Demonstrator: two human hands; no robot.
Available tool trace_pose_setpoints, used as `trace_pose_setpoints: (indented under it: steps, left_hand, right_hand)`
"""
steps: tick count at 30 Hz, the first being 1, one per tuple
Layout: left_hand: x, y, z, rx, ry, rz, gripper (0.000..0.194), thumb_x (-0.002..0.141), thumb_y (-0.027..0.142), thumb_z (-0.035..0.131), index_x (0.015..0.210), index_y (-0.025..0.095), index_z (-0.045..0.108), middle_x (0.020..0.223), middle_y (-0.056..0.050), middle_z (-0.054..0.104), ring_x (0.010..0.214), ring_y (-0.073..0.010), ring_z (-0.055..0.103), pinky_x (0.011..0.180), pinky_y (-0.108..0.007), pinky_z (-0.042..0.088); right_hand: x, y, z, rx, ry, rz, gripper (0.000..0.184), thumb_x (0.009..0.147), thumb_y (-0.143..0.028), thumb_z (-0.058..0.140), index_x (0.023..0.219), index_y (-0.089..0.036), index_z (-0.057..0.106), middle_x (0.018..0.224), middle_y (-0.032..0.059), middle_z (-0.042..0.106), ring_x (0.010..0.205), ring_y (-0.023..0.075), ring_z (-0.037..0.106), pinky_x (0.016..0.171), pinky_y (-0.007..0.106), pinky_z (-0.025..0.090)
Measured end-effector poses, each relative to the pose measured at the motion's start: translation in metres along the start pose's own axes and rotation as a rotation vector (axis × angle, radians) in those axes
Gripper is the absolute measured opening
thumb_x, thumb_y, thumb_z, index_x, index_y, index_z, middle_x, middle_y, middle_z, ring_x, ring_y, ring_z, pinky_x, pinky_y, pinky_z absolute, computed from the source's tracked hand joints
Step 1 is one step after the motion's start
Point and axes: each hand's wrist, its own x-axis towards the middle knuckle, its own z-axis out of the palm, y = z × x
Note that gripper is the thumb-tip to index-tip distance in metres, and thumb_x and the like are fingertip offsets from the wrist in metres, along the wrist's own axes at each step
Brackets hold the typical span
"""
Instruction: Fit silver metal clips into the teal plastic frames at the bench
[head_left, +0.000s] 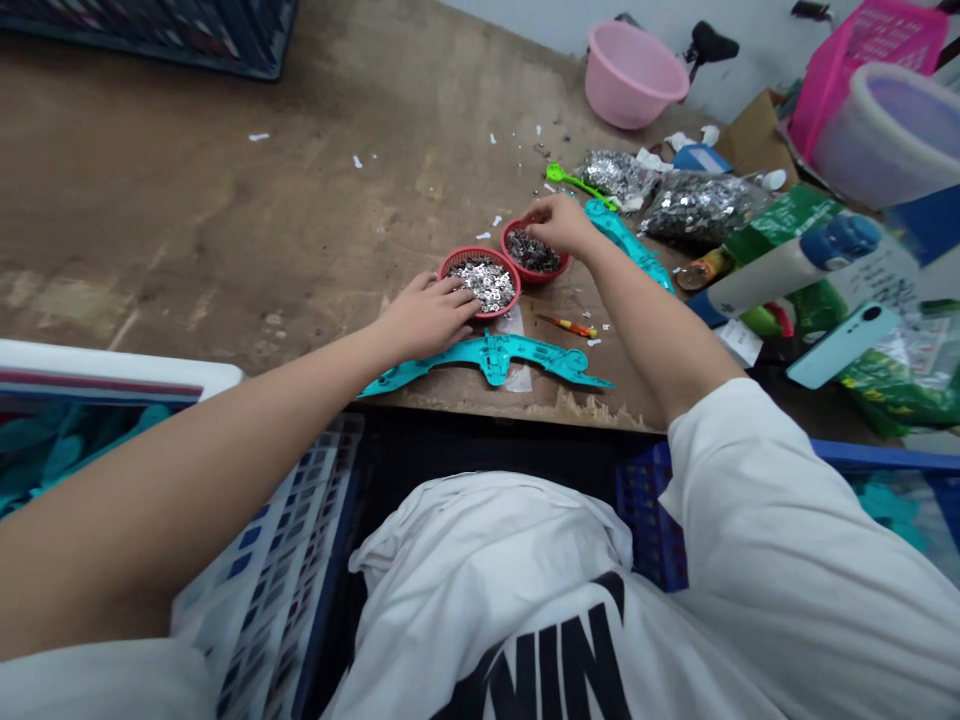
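My left hand (429, 315) lies at the left side of a red basket (517, 292), fingers stretched over its rim towards the small silver metal pieces (487, 284) inside. Reaching down into a second red basket (564, 268), my right hand (561, 222) has its fingers drawn together over small dark metal parts (527, 250). What these fingertips hold, if anything, is hidden. A turquoise curved plastic part (493, 358) lies along the table's near edge, its left end partly behind my left hand. Another turquoise part (628, 243) lies beyond my right forearm.
An orange-and-yellow screwdriver (568, 325) lies right of the baskets. Bags of metal pieces (701, 205), a bright green strip (574, 182), a bottle (787, 265) and a phone (844, 345) crowd the right side. Crates flank my lap; a dark blue crate (255, 40) stands far left.
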Motion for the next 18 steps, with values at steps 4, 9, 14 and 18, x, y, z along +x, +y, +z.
trace_pose_setpoints:
  steps: [4,9,14,18]
  left_hand:
    - [0.002,-0.001,0.002,-0.049,0.046,0.002,0.049,0.124,0.033,0.062,0.162,0.02,0.088,0.17,-0.023,0.084,0.176,-0.0448,0.066,0.14,-0.069,0.054]
    - [0.002,-0.002,0.006,-0.024,0.094,0.0,0.045,0.123,0.031,0.059,0.151,0.019,0.093,0.161,-0.023,0.088,0.172,-0.0464,0.07,0.136,-0.07,0.056]
    - [0.001,0.0,0.005,-0.008,0.116,-0.015,0.046,0.122,0.027,0.056,0.147,0.02,0.094,0.16,-0.022,0.089,0.17,-0.0465,0.071,0.136,-0.072,0.055]
    - [0.001,0.002,0.004,-0.028,0.083,-0.023,0.051,0.123,0.027,0.056,0.161,0.017,0.089,0.17,-0.024,0.083,0.174,-0.0473,0.068,0.138,-0.073,0.054]
  right_hand:
    - [0.001,0.015,-0.001,0.107,0.032,0.0,0.037,0.091,-0.018,0.085,0.126,-0.016,0.097,0.131,0.0182,0.096,0.134,0.0419,0.088,0.128,0.055,0.069]
    - [-0.008,0.017,-0.001,0.167,0.015,0.047,0.026,0.087,-0.015,0.081,0.11,-0.02,0.091,0.122,0.0175,0.094,0.126,0.0393,0.086,0.125,0.055,0.068]
    - [-0.016,0.014,0.004,0.232,0.049,0.056,0.019,0.089,-0.014,0.078,0.104,-0.022,0.084,0.12,0.0146,0.093,0.123,0.0344,0.083,0.122,0.05,0.068]
    - [-0.013,0.015,0.006,0.204,0.087,0.024,0.016,0.087,-0.015,0.08,0.101,-0.023,0.083,0.121,0.0158,0.093,0.125,0.0366,0.083,0.126,0.052,0.067]
